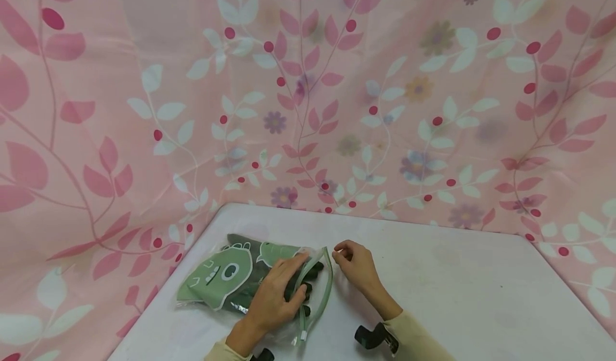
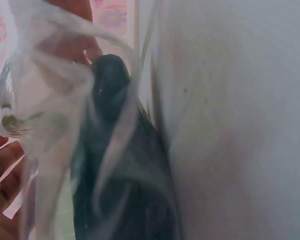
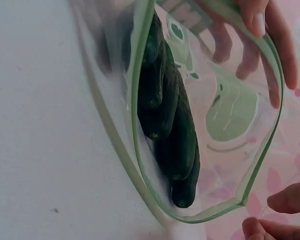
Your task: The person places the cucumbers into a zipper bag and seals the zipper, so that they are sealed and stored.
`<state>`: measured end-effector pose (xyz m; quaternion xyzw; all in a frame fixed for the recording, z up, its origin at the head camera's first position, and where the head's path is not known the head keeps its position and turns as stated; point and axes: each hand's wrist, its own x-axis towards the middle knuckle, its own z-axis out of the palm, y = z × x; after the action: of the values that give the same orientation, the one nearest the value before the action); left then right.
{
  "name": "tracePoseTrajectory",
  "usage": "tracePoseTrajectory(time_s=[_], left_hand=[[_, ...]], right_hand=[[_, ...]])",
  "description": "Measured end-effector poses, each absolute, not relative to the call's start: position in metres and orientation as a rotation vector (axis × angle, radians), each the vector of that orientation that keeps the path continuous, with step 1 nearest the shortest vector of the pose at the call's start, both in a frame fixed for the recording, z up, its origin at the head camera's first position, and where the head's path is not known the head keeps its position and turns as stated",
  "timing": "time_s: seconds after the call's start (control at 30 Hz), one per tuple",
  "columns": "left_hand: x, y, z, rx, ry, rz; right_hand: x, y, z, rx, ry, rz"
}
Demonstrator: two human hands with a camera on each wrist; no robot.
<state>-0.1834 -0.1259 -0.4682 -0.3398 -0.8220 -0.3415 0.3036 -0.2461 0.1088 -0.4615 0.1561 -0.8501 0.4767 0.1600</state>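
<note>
A clear zip bag (image 1: 281, 252) with a green zip strip and green cartoon monster prints lies on the left part of the table. Several dark green cucumbers (image 3: 165, 110) are inside it, and its mouth gapes toward the right. My left hand (image 1: 274, 297) lies over the bag and grips its upper rim, with some fingers seen through the film in the right wrist view. Just right of the bag's zipped corner, my right hand (image 1: 358, 267) hovers with loosely bent fingers, thumb and forefinger apart and holding nothing. One cucumber (image 2: 115, 150) shows through blurred film in the left wrist view.
The white table (image 1: 457, 286) extends to the right of the bag. A pink leaf-patterned curtain (image 1: 337, 109) hangs behind and around it. A small white zip slider (image 1: 303, 336) sits at the near end of the green strip. Black wrist mounts (image 1: 370, 337) are strapped on.
</note>
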Motion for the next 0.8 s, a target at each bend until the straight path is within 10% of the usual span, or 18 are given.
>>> tracePoseTrajectory(time_s=[0.8], left_hand=[[-0.181,-0.126,-0.471,-0.946,-2.358,-0.888]], right_hand=[[-0.277,0.096,-0.472,0.215,-2.570,1.469]])
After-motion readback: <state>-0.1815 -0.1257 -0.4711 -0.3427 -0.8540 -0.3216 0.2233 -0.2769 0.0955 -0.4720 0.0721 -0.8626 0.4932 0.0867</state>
